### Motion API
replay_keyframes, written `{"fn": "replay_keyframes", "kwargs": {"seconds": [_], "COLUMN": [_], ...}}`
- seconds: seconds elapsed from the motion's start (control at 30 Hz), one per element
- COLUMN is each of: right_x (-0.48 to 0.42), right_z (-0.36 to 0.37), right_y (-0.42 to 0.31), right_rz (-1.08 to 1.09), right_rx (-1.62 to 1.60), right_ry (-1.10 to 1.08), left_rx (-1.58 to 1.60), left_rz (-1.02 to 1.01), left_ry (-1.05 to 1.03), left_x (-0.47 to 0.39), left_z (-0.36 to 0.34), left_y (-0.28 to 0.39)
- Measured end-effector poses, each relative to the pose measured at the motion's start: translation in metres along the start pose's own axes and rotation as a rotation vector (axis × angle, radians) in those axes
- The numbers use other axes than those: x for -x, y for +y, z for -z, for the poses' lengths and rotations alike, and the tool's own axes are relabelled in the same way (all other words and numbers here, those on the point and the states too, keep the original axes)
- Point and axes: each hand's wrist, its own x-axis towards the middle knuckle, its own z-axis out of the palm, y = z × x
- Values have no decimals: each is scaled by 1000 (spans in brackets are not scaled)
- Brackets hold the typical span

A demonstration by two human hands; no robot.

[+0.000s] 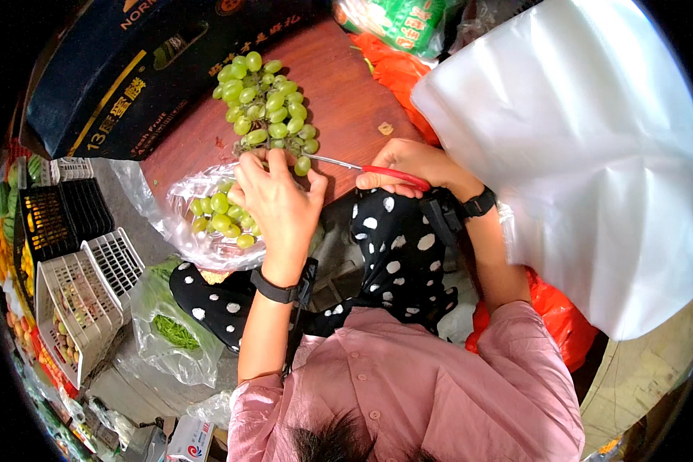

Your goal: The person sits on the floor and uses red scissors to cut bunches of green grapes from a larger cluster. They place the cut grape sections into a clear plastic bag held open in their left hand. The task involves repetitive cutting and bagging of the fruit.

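A bunch of green grapes (271,101) lies on the reddish wooden table top (346,98). At its lower end is my left hand (280,199), fingers bent against the stems; what exactly they pinch is hidden. My right hand (410,167) holds red-handled scissors (390,171), whose metal blades point left and reach the lower grapes, near my left fingertips. Whether the blades are apart is hard to tell. Below and left of the bunch, a clear plastic bag (179,202) holds loose green grapes (219,213), partly behind my left hand and wrist.
A dark printed fruit carton (121,75) stands at the upper left. White plastic sheeting (572,161) spreads on the right, over red plastic bags (560,317). Plastic crates (81,300) and a bag of green vegetables (176,332) are on the floor at left.
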Motion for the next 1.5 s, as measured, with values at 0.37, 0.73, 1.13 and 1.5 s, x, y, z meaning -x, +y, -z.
{"fn": "replay_keyframes", "kwargs": {"seconds": [0.37, 0.73, 1.13, 1.5], "right_x": [-4, -10, -25, -15], "right_z": [-14, -15, -10, -11], "right_y": [14, 15, 29, 24], "right_rz": [72, 115, 256, 250], "right_rx": [-11, -174, -194, -310], "right_ry": [88, -126, -179, -224], "left_rx": [19, 40, 72, 243], "left_rz": [-10, -10, -17, 46], "left_ry": [-3, -8, -4, 57], "left_x": [1, 0, 1, 8], "left_z": [1, 3, 5, 38], "left_y": [-4, -8, -8, -20]}}
